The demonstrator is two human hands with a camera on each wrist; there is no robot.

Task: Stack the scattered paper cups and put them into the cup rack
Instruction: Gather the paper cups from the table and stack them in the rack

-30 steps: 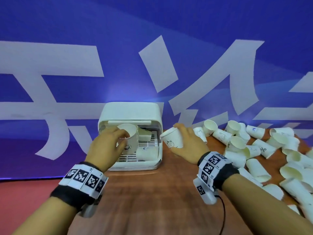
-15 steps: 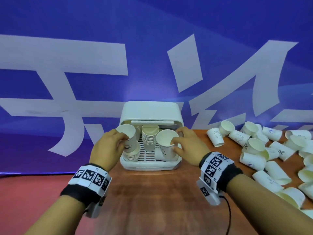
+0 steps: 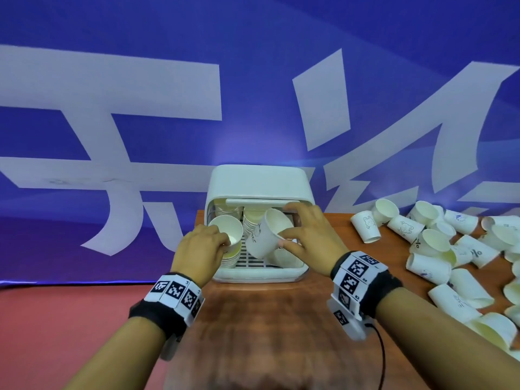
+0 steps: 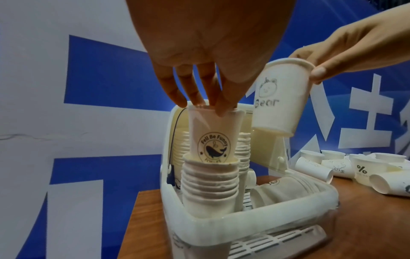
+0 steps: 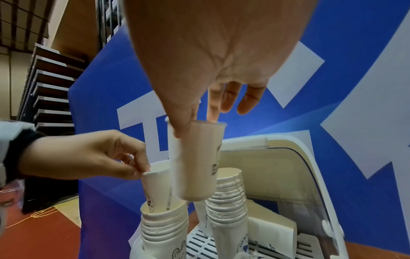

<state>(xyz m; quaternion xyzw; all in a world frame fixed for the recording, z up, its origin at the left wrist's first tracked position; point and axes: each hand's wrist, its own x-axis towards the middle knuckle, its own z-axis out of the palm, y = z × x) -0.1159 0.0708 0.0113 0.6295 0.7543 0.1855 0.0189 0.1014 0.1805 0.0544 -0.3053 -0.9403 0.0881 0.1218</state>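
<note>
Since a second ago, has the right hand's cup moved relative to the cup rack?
Yes. The cup pinched by the right hand went from beside the cup rack, on its right, to in front of its opening, above the stacks.

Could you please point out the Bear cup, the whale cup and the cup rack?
Bear cup (image 4: 280, 98): left wrist view, printed side wall.
Whale cup (image 4: 214, 138): left wrist view, side wall at logo.
Cup rack (image 3: 259, 180): head view, lid top.
</note>
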